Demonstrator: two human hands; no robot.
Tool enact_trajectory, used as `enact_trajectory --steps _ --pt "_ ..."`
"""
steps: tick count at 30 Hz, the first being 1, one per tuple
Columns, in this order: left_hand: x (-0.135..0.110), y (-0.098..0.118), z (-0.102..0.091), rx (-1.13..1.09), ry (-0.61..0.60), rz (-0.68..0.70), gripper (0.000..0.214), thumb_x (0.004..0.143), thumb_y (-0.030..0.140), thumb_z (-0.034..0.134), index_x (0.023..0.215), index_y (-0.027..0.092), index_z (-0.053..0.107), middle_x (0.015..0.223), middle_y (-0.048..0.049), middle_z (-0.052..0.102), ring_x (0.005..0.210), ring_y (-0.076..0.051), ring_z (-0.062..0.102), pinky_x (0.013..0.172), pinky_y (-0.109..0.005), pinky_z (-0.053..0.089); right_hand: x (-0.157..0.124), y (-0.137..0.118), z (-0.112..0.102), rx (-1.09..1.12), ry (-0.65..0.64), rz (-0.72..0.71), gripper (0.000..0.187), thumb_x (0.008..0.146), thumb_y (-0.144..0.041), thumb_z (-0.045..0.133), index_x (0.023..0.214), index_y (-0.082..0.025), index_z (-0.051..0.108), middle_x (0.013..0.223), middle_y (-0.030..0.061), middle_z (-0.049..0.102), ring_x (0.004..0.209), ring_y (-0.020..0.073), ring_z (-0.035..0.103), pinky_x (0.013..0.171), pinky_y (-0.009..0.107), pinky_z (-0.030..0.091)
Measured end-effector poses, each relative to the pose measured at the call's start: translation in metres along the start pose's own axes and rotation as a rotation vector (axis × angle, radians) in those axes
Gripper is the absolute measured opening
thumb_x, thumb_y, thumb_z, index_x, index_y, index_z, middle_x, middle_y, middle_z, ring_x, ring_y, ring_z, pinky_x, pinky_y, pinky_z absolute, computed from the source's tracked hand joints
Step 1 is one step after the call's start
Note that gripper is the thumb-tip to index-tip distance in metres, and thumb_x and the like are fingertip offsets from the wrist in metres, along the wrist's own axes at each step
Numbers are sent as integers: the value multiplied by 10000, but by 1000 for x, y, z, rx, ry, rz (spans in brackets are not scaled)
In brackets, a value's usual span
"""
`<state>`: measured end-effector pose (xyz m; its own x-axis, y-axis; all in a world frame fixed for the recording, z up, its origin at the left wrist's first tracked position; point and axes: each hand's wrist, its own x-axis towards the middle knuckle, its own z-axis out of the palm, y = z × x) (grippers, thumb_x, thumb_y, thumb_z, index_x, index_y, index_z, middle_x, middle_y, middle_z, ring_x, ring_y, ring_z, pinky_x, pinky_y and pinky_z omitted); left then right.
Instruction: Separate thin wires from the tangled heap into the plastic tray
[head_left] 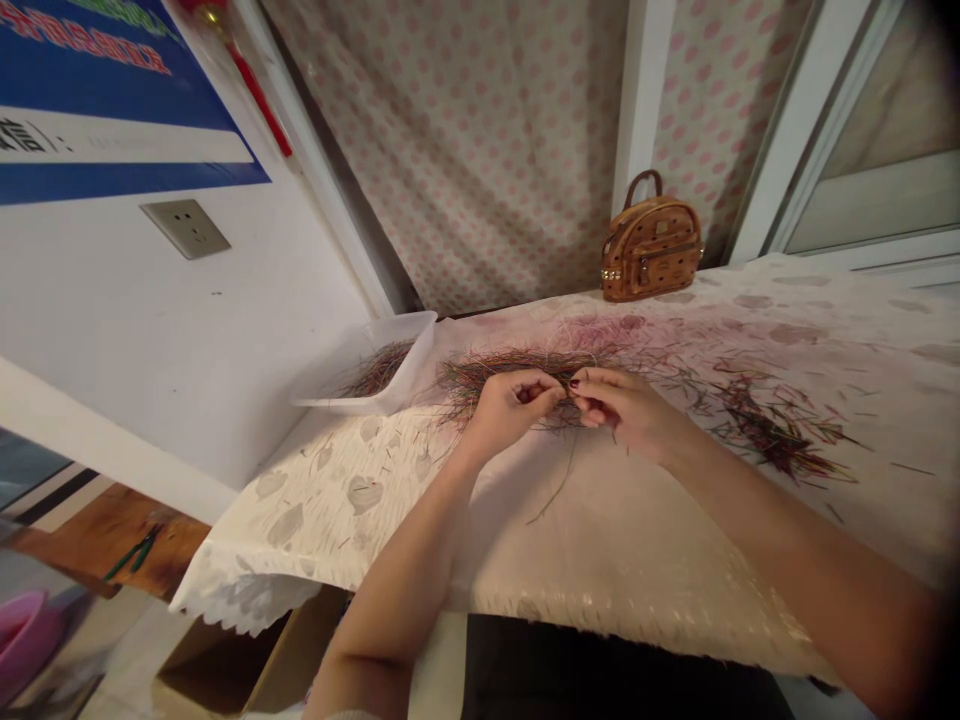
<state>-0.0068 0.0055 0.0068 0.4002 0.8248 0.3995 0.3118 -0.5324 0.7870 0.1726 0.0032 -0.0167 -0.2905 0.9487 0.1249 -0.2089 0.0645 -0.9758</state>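
My left hand (511,410) and my right hand (626,408) meet fingertip to fingertip above the middle of the table. Both are closed in a pinch on what looks like a thin strand. Its material is too fine to make out. Just behind and below them lies a long pile of thin, multicoloured wire-like strands (469,372). A single loose strand (559,487) trails from near the hands toward the table's front edge. To the right of my right hand, short cut-looking pieces (780,435) lie scattered in a dark heap.
A translucent plastic tub (421,355) with more strands stands left of the pile, by the white wall. At the back sits a brown mini backpack (652,250). Patterned cloth (360,495) covers the table. Lower left are green-handled pliers (139,555), a cardboard box (274,660) and a pink basin (37,640).
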Motion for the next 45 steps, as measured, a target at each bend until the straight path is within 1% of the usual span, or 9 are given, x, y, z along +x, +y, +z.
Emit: enact_trajectory --steps 3,12,18,23,31,35,39,42,45 --pt "0 -1 2 1 12 5 236 866 346 607 780 146 699 673 -5 604 582 -81 419 543 -221 310 -1 0 -1 64 -22 49 291 739 -387 714 646 -203 509 643 -20 490 522 92 399 503 278 286" --pt "0 -6 2 71 9 61 223 893 313 571 802 153 696 722 -16 663 611 -93 504 572 -215 365 -4 -6 1 -80 -33 44 347 761 -481 692 647 -179 566 606 -9 489 521 87 394 481 261 262" --pt "-1 -8 2 256 10 214 174 914 254 561 868 187 715 794 -16 701 680 -105 564 657 -230 409 -4 -4 2 45 -23 96 274 720 -373 734 644 -174 562 552 -39 425 466 54 272 452 252 188" --pt "-1 -7 4 295 24 283 190 935 264 545 883 194 714 838 -27 713 746 -123 614 706 -238 444 -4 -3 0 148 -26 96 267 706 -310 748 633 -182 524 529 -63 388 447 44 213 441 244 160" --pt "0 -9 6 187 87 183 205 909 325 589 838 187 723 754 -23 697 638 -113 554 614 -235 413 -3 -7 -3 140 -84 116 315 833 -434 612 679 -160 603 511 -39 410 441 59 258 460 251 198" --pt "0 -12 6 138 92 128 205 896 328 597 834 180 725 729 -19 681 595 -100 508 576 -230 381 -2 -7 -2 16 -16 47 363 871 -460 540 663 -165 580 545 -18 433 470 77 320 463 262 190" --pt "0 -11 7 114 105 99 199 879 332 612 825 176 725 723 -16 668 598 -96 486 576 -231 368 -2 -3 -2 -110 23 -44 263 875 -400 545 716 -193 519 590 -34 431 485 88 339 466 262 221" --pt "1 -10 8 22 126 23 222 867 352 618 791 165 711 623 5 595 538 -83 418 521 -229 315 -3 -2 -3 -327 140 -226 87 870 -304 553 878 -220 533 670 -29 508 544 119 450 531 273 344" --pt "2 -8 8 -86 157 -32 244 843 374 635 768 154 705 608 3 583 526 -82 415 503 -231 298 -5 -3 -3 -659 215 -486 153 877 -227 546 1028 -229 569 879 32 630 769 178 588 723 329 446"
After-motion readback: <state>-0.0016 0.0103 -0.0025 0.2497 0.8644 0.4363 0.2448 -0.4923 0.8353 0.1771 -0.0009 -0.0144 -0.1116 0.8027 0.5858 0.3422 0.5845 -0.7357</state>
